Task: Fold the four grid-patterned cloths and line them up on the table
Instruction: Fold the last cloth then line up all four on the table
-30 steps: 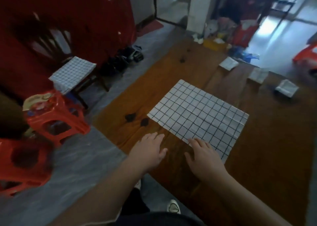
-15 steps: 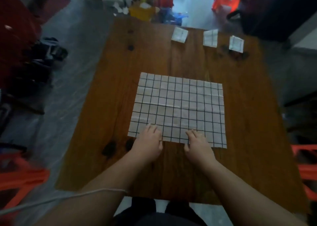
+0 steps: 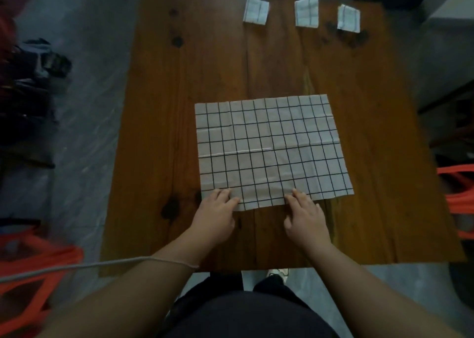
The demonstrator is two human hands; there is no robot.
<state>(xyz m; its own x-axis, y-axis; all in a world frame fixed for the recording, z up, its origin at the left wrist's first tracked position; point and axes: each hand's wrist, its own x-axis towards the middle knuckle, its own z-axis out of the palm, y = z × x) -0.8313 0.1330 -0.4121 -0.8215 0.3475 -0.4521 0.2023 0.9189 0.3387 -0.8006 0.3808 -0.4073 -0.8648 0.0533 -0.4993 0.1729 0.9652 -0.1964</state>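
Observation:
A white cloth with a black grid (image 3: pixel 272 147) lies spread flat in the middle of the wooden table (image 3: pixel 179 132). My left hand (image 3: pixel 215 215) rests with its fingertips on the cloth's near edge at the left. Further right on the same edge lie the fingertips of my right hand (image 3: pixel 304 215). Neither hand has the cloth pinched that I can see. Three small folded grid cloths sit in a row along the far edge: one (image 3: pixel 255 10), one (image 3: pixel 306 10) and one (image 3: pixel 348 18).
Orange plastic stools stand at the left (image 3: pixel 33 265) and at the right (image 3: pixel 459 194) of the table. Dark shoes and clutter (image 3: pixel 33 81) lie on the grey floor to the left. A thin cord (image 3: pixel 77 265) crosses my left forearm.
The view has swung from the room's left side to straight down over the table. Both hands moved from the table's near part onto the cloth's near edge.

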